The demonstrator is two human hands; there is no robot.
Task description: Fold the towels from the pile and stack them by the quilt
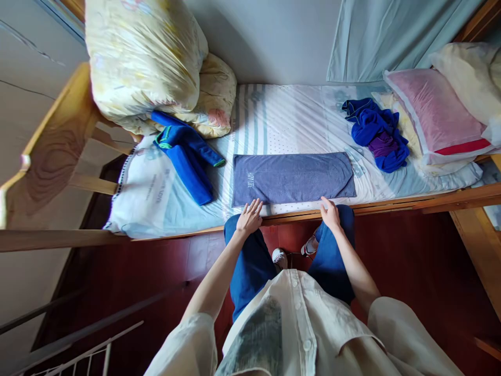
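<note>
A grey-blue towel (291, 178) with small white lettering at its left end lies flat in a long strip on the bed. My left hand (249, 217) rests at the towel's near edge, left of its middle, fingers stretched out and apart. Farther right, my right hand (331, 215) is at the same near edge, its fingers extended and holding nothing that I can see. To the towel's left lies a blue long-sleeved garment (188, 162) with green trim. A crumpled pile of blue clothing (376, 133) with a purple piece lies to the right.
The bed sheet (297, 115) is white and pale blue with stripes. A big bundled yellow quilt (144, 57) sits at the back left, near the wooden headboard (50, 141). Pink and cream pillows (438, 109) lie at the right. A wooden rail (391, 205) edges the bed above a dark red floor (407, 256).
</note>
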